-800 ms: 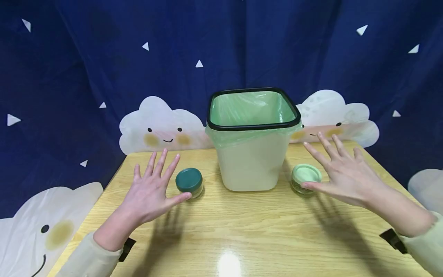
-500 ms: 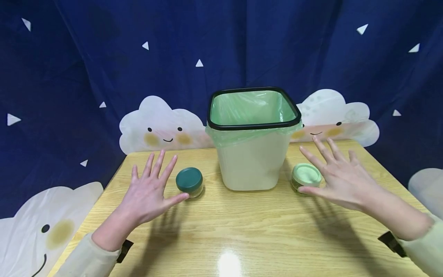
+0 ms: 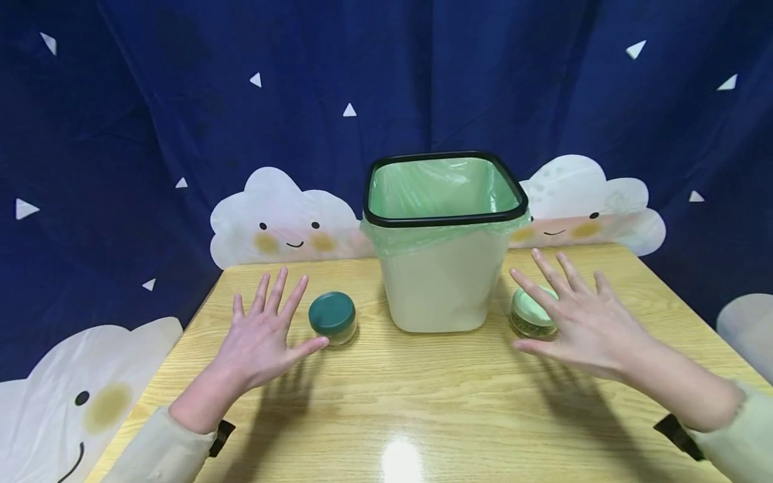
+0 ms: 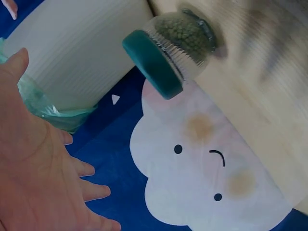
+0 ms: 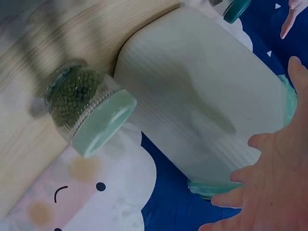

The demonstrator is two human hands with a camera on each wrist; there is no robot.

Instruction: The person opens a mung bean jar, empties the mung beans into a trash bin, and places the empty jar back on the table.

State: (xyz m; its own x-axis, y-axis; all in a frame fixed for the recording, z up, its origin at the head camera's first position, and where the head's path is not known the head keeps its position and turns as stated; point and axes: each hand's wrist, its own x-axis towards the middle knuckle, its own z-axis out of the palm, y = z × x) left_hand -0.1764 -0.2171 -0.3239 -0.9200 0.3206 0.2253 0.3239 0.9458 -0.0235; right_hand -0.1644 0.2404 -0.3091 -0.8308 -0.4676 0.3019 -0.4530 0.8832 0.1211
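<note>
My left hand [image 3: 260,342] hovers over the table with its fingers spread, just left of a small clear jar with a dark green lid [image 3: 332,313]. In the left wrist view that jar [image 4: 180,41] holds greenish pellets. On the right, my right hand [image 3: 594,329] is spread in the air and partly covers a second jar with a pale green lid [image 3: 531,307]. Dark green grains fill this jar [image 5: 74,94] in the right wrist view. Neither hand holds anything. Between the jars stands a cream waste bin [image 3: 437,288], lined with a pale green bag [image 3: 443,188] under a black rim.
The wooden table [image 3: 386,396] reaches back to a dark blue curtain [image 3: 386,60] printed with white triangles and smiling clouds. The bin is taller than both jars and stands near the table's back edge.
My right hand has moved slightly down and to the left, across the pale-lidded jar. My left hand has sunk a little. Jars and bin stay where they were.
</note>
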